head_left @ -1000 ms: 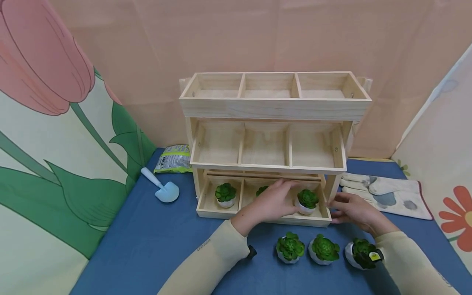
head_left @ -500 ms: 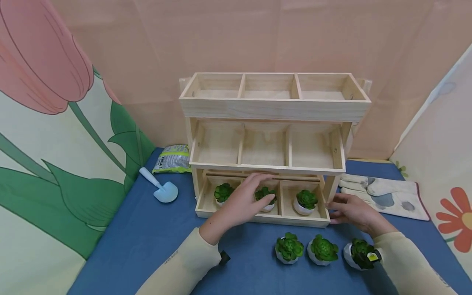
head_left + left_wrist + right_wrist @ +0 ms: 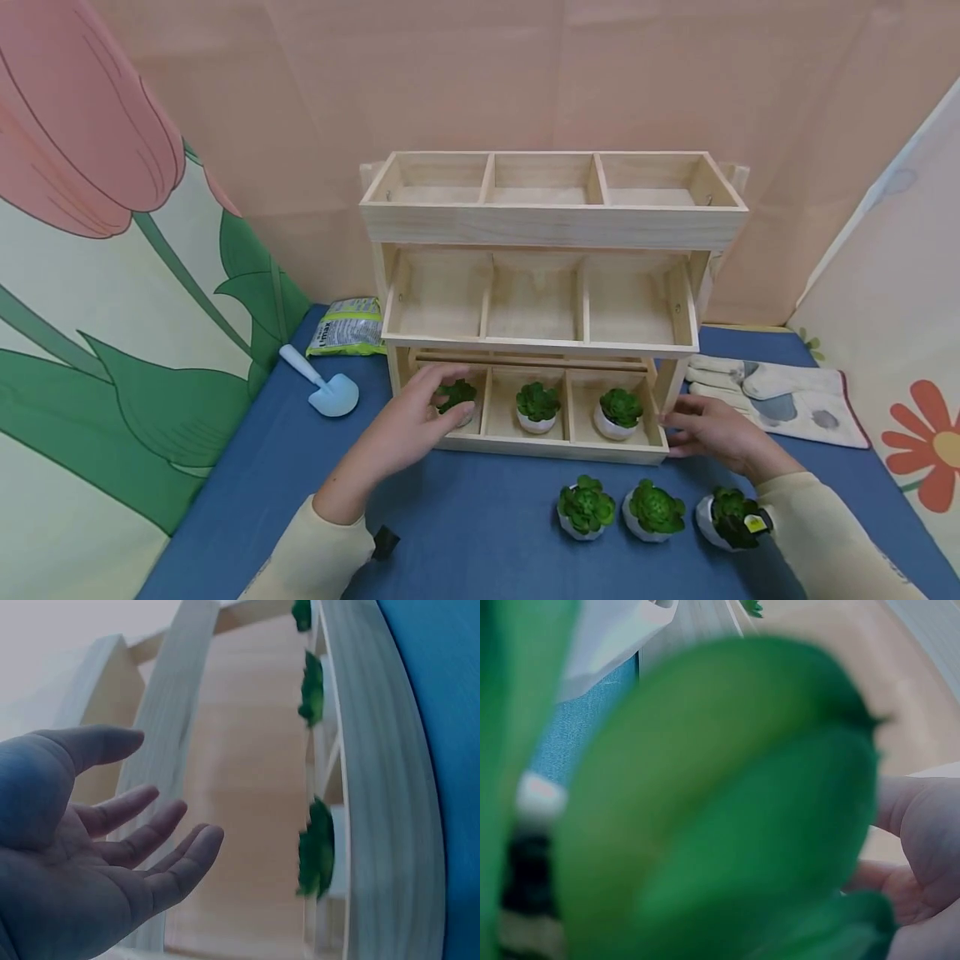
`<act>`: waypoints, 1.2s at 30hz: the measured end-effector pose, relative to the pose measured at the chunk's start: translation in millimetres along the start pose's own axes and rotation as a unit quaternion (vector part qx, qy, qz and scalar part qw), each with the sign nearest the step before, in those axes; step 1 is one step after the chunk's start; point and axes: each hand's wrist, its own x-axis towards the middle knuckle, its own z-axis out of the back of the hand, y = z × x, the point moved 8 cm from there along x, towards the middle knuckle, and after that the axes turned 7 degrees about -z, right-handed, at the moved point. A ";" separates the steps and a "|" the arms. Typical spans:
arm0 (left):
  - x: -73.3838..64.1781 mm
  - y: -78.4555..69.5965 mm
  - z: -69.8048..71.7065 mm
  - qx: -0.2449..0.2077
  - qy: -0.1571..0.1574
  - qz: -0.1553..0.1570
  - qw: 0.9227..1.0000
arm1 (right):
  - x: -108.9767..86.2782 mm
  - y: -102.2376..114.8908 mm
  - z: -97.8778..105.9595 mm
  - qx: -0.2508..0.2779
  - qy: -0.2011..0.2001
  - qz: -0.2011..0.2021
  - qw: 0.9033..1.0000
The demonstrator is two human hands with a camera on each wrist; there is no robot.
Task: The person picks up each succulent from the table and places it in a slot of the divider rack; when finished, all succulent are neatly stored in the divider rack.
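Bag [image 3: 347, 327] reads "max"; left grip [image 3: 405, 427] spread, empty; right grip [image 3: 716, 435] touching rack [image 3: 551, 227], closure unclear.

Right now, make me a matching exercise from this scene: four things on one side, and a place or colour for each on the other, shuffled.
1. Left hand
2. Right hand
3. Trowel
4. Gloves

A. White with grey patches
B. At the bottom tray's right end
C. Pale blue
D. By the bottom tray's left compartment

Pairs: 1-D, 2-B, 3-C, 4-A.

"max" on the green-edged bag [image 3: 347, 327]
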 end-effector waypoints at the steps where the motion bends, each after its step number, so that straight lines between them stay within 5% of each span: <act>1: -2.9 3.6 3.2 0.000 -0.006 0.004 1.000 | 0.6 -0.8 0.2 0.000 0.000 0.000 1.000; 10: -31.6 33.8 26.2 -0.005 -0.054 0.041 0.998 | 1.6 -3.3 -1.2 -0.001 0.001 0.003 1.000; 16: -40.9 58.9 31.9 -0.006 -0.059 0.080 0.995 | 0.9 -4.7 -1.1 0.005 -0.003 -0.003 1.000; 36: -38.5 124.9 31.8 0.000 -0.030 0.143 0.989 | 2.6 -4.1 1.1 0.006 -0.002 0.001 1.000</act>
